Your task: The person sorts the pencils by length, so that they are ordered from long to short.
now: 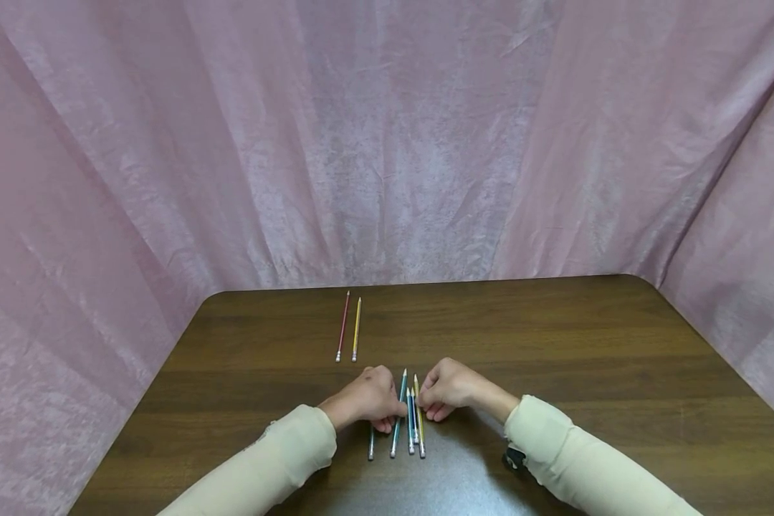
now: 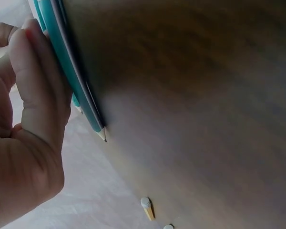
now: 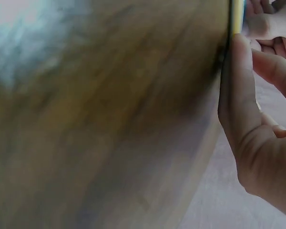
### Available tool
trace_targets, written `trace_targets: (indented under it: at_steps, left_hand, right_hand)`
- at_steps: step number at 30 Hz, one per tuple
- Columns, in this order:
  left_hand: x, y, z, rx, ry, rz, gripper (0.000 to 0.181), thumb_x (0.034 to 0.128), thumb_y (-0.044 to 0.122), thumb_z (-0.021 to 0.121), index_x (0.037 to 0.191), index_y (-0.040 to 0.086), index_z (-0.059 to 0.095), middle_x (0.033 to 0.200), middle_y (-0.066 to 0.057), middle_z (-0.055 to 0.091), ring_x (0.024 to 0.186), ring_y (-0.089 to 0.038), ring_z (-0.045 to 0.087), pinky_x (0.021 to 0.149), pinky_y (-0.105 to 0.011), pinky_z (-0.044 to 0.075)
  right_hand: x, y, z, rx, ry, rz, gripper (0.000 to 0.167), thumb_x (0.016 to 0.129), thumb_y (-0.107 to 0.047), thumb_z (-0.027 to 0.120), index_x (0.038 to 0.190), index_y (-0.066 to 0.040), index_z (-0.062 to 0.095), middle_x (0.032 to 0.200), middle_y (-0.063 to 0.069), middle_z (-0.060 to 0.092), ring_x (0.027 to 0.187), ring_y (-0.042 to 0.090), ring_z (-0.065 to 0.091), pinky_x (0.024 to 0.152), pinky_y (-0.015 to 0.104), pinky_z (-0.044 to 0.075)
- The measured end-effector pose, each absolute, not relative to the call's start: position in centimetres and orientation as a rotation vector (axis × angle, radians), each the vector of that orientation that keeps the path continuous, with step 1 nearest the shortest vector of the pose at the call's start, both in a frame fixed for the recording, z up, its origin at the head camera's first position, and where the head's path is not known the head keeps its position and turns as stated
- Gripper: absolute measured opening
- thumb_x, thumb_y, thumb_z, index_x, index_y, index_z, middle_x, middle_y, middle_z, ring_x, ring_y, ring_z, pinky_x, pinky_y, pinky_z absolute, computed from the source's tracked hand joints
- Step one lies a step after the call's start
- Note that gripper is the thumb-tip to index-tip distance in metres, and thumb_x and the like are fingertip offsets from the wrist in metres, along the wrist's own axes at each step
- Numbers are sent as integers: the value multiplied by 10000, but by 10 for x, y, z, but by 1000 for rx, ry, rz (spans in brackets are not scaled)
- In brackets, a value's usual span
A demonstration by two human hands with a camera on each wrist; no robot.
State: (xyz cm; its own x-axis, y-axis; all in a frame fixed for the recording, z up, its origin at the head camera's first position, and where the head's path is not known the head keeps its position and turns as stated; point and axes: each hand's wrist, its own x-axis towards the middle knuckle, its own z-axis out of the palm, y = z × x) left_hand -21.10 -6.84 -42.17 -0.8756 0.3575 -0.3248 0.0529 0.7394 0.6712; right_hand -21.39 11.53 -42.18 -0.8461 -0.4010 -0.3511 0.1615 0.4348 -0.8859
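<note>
Several pencils lie side by side on the brown table, their points facing away from me. My left hand (image 1: 373,395) pinches a teal pencil (image 1: 395,437) between thumb and fingers. Against the backs of those fingers lies another teal pencil (image 2: 69,62); its eraser end (image 1: 370,451) shows below the hand in the head view. On the right side of the group, my right hand (image 1: 450,389) pinches a yellow pencil (image 1: 422,438) with its fingertips. Between the hands lie a blue pencil (image 1: 410,431) and a darker one (image 1: 416,423), close together.
Farther back lie a red pencil (image 1: 343,326) and a yellow pencil (image 1: 357,330), apart from the group. The brown table (image 1: 587,344) extends to both sides. A pink curtain (image 1: 413,143) hangs along its back edge.
</note>
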Motion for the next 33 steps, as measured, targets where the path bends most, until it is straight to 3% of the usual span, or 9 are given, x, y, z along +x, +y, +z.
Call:
trace_targets:
  at_steps: [7, 20, 33]
  left_hand:
    - [-213, -73, -420, 291, 2431, 1031, 231, 838, 30, 709, 616, 10, 648, 491, -48, 620, 386, -72, 573, 421, -225, 553]
    - [-222, -91, -405, 247, 2323, 1305, 110, 851, 20, 643, 794, -60, 694, 573, -75, 651, 481, -100, 631, 486, -237, 588]
    - [-231, -117, -395, 172, 2364, 1424, 85, 835, -14, 630, 819, -66, 696, 625, -94, 669, 512, -112, 643, 507, -247, 598]
  right_hand:
    - [-212, 107, -425, -133, 2303, -1336, 101, 815, 61, 700, 730, 16, 669, 592, 92, 647, 500, 116, 623, 510, 264, 603]
    - [-214, 93, -423, -125, 2434, -1189, 179, 806, 28, 708, 634, 15, 661, 533, 91, 641, 431, 131, 627, 458, 270, 588]
    - [-221, 97, -414, -106, 2352, -1265, 143, 823, 12, 641, 682, 22, 663, 577, 109, 642, 459, 126, 614, 489, 274, 600]
